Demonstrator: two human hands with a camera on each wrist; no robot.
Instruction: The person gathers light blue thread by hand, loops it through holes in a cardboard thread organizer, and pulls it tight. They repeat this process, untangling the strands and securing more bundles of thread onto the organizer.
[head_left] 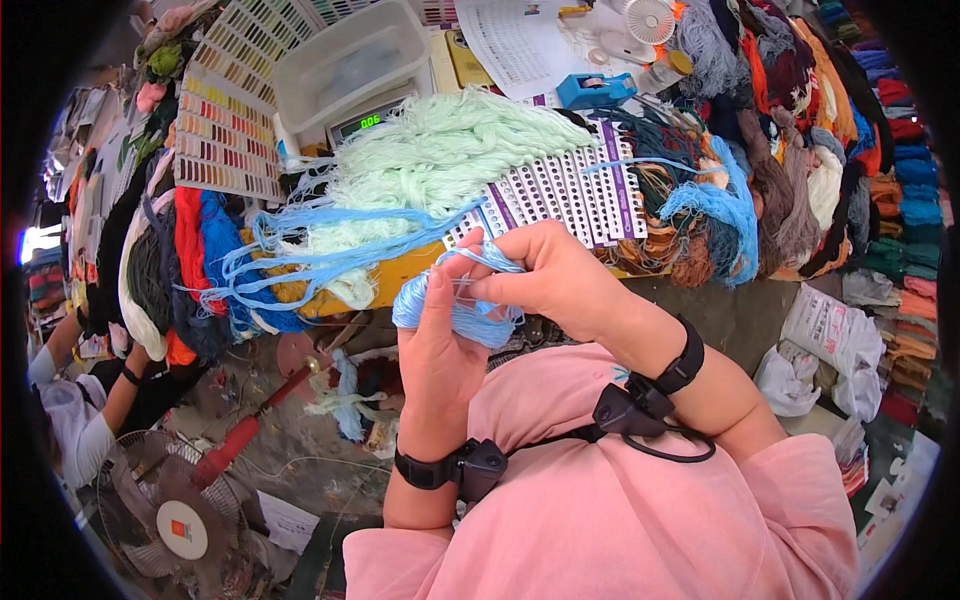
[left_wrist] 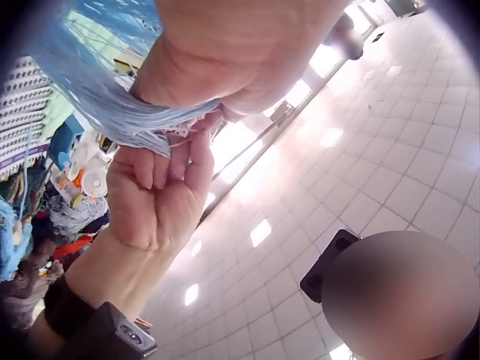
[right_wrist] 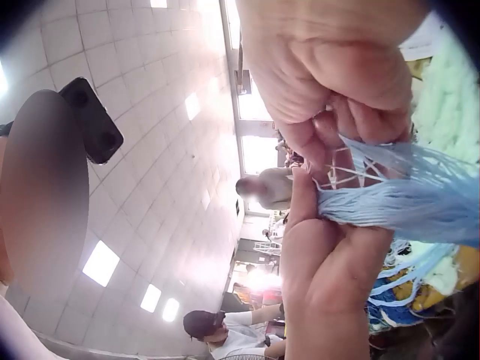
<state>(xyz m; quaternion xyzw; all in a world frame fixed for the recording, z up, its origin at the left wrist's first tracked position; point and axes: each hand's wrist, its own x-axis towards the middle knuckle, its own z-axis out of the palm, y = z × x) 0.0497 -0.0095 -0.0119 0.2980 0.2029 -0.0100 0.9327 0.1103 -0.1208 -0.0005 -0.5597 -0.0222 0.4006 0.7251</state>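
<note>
A light blue skein of thread is held up between both hands above the person's lap. My left hand grips the skein, its strands lying across the palm and the thumb standing up along them. From the right, my right hand pinches a few strands near the thumb of the left. In the right wrist view, the skein runs out of the left hand, and thin strands stretch up to the curled fingers of the right hand. More loose blue strands trail over the table edge on the left.
Pale green skeins lie on the table beside white punched thread cards. Behind are a scale under a plastic tub and a blue tape dispenser. A floor fan and another person are at left.
</note>
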